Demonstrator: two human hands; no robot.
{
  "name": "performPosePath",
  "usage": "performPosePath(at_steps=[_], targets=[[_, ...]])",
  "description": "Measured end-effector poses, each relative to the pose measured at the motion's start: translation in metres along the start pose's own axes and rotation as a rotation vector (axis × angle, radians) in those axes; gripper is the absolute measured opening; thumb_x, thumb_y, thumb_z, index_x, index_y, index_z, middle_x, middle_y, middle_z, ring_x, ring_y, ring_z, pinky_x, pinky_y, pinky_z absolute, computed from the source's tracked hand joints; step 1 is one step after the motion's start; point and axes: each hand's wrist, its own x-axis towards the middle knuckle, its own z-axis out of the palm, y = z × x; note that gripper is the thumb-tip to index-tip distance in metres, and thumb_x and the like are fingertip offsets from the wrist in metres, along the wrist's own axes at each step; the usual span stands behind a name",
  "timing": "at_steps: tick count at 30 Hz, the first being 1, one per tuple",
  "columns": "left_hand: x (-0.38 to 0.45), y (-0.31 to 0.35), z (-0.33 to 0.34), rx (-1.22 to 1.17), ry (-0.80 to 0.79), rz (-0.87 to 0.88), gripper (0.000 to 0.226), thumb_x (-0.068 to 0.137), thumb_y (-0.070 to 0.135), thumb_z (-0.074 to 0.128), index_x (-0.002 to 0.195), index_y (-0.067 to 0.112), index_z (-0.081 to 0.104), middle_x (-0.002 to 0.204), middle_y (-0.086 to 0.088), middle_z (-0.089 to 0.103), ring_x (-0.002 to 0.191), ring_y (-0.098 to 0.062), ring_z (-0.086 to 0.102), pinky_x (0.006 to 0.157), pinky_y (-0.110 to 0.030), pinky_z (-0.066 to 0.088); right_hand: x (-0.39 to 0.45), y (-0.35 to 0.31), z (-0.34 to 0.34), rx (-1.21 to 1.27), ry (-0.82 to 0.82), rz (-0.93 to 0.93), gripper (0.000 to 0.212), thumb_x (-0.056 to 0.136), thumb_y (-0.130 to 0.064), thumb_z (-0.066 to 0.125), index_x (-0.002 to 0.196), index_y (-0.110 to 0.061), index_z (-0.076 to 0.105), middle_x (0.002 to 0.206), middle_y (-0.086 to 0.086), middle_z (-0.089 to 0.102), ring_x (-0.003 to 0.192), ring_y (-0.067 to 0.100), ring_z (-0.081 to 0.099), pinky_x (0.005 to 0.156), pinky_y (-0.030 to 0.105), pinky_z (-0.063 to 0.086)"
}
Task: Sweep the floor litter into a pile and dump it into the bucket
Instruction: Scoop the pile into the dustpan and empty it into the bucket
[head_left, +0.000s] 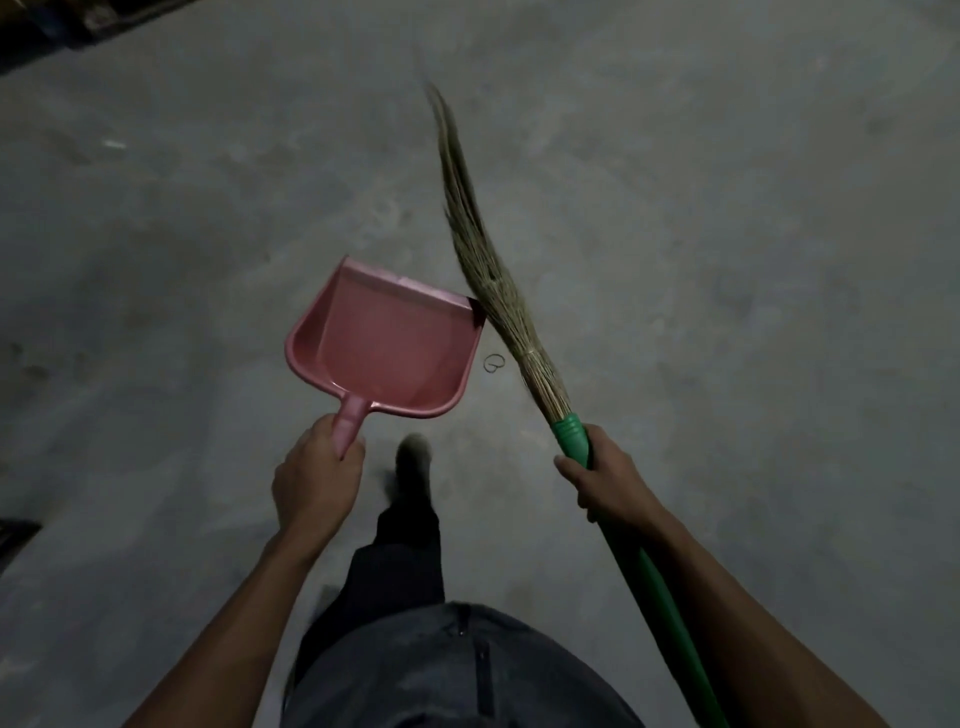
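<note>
The left hand (317, 480) grips the pink plastic dustpan (387, 347) by its handle; the right hand (605, 475) grips the green-handled straw broom (491, 270). Both are carried above the grey concrete floor (727, 260); no bucket shows. Sweeping seems not yet begun: next, lower the bristles and gather litter, such as the small dark loop (493, 362) just beyond the pan.

Dim workshop or storage space: bare stained concrete floor (675, 260), dark clutter (57, 26) at edge.

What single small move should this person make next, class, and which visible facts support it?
Probably lower the broom to the floor and sweep the small dark loop beside the pink dustpan. The right hand grips the broom's green handle, the left hand holds the dustpan, and the pan looks empty.
</note>
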Motion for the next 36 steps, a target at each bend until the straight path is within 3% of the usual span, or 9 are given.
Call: performPosePath(at_steps=[5, 12, 17, 22, 24, 27, 30, 33, 36], targets=[[0.129, 0.027, 0.033, 0.001, -0.074, -0.032, 0.022, 0.092, 0.029, 0.057, 0.108, 0.015, 0.059, 0.089, -0.005, 0.061, 0.076, -0.028, 0.054, 0.068, -0.034, 0.039, 0.108, -0.044, -0.011, 0.007, 0.025, 0.076, 0.041, 0.095, -0.027, 0.058, 0.131, -0.019, 0.040, 0.088, 0.009, 0.061, 0.061, 0.021, 0.061, 0.049, 0.033, 0.055], [0.301, 0.065, 0.058, 0.175, -0.304, -0.169, 0.027, 0.089, 0.020, 0.054, 0.110, 0.006, 0.046, 0.108, -0.015, 0.055, 0.091, -0.038, 0.057, 0.077, -0.043, 0.045, 0.254, -0.121, -0.030, 0.041, -0.008, 0.241, 0.028, 0.094, -0.026, 0.058, 0.117, -0.022, 0.042, 0.088, 0.012, 0.061, 0.062, 0.023, 0.063, 0.047, 0.031, 0.053], [0.386, 0.070, 0.097, 0.327, -0.434, -0.217, 0.032, 0.094, 0.017, 0.053, 0.117, 0.002, 0.037, 0.108, -0.020, 0.062, 0.083, -0.032, 0.055, 0.071, -0.038, 0.041, 0.337, -0.136, -0.020, 0.098, -0.054, 0.341, 0.029, 0.093, -0.022, 0.061, 0.118, -0.016, 0.047, 0.087, 0.012, 0.060, 0.059, 0.023, 0.061, 0.045, 0.028, 0.051], [0.444, 0.055, 0.164, 0.433, -0.481, -0.259, 0.047, 0.093, 0.028, 0.061, 0.122, 0.001, 0.036, 0.116, -0.023, 0.062, 0.103, -0.039, 0.061, 0.081, -0.041, 0.044, 0.431, -0.119, 0.024, 0.121, -0.134, 0.386, 0.028, 0.096, -0.025, 0.058, 0.118, -0.011, 0.047, 0.093, 0.016, 0.061, 0.063, 0.025, 0.064, 0.052, 0.038, 0.057], [0.460, 0.043, 0.196, 0.460, -0.486, -0.264, 0.049, 0.093, 0.029, 0.061, 0.123, 0.000, 0.036, 0.118, -0.024, 0.061, 0.105, -0.040, 0.060, 0.083, -0.041, 0.044, 0.470, -0.108, 0.052, 0.124, -0.139, 0.383, 0.028, 0.093, -0.028, 0.060, 0.115, -0.013, 0.050, 0.091, 0.016, 0.062, 0.065, 0.028, 0.066, 0.053, 0.039, 0.059], [0.478, 0.020, 0.248, 0.486, -0.471, -0.266, 0.048, 0.094, 0.033, 0.059, 0.121, 0.001, 0.036, 0.117, -0.024, 0.061, 0.104, -0.040, 0.060, 0.083, -0.041, 0.042, 0.533, -0.091, 0.100, 0.058, -0.155, 0.353, 0.036, 0.082, -0.043, 0.061, 0.108, -0.019, 0.054, 0.097, 0.015, 0.064, 0.082, 0.036, 0.067, 0.066, 0.050, 0.060], [0.487, 0.006, 0.283, 0.494, -0.434, -0.253, 0.042, 0.096, 0.032, 0.053, 0.119, 0.001, 0.037, 0.113, -0.024, 0.061, 0.101, -0.041, 0.060, 0.076, -0.039, 0.036, 0.583, -0.084, 0.139, 0.060, -0.181, 0.317, 0.043, 0.075, -0.047, 0.059, 0.104, -0.016, 0.055, 0.099, 0.018, 0.066, 0.088, 0.040, 0.067, 0.074, 0.054, 0.058], [0.495, -0.006, 0.320, 0.515, -0.424, -0.248, 0.039, 0.096, 0.027, 0.052, 0.121, 0.002, 0.036, 0.111, -0.023, 0.061, 0.097, -0.040, 0.060, 0.073, -0.038, 0.031, 0.629, -0.066, 0.172, 0.162, -0.201, 0.358, 0.050, 0.075, -0.046, 0.060, 0.107, -0.008, 0.058, 0.098, 0.021, 0.066, 0.082, 0.039, 0.069, 0.071, 0.055, 0.059], [0.502, -0.011, 0.348, 0.518, -0.419, -0.211, 0.039, 0.096, 0.027, 0.052, 0.121, 0.002, 0.036, 0.108, -0.022, 0.062, 0.085, -0.035, 0.057, 0.071, -0.037, 0.032, 0.659, -0.046, 0.182, 0.375, -0.170, 0.483, 0.042, 0.087, -0.034, 0.064, 0.107, 0.002, 0.055, 0.084, 0.020, 0.064, 0.065, 0.034, 0.067, 0.064, 0.052, 0.060]])
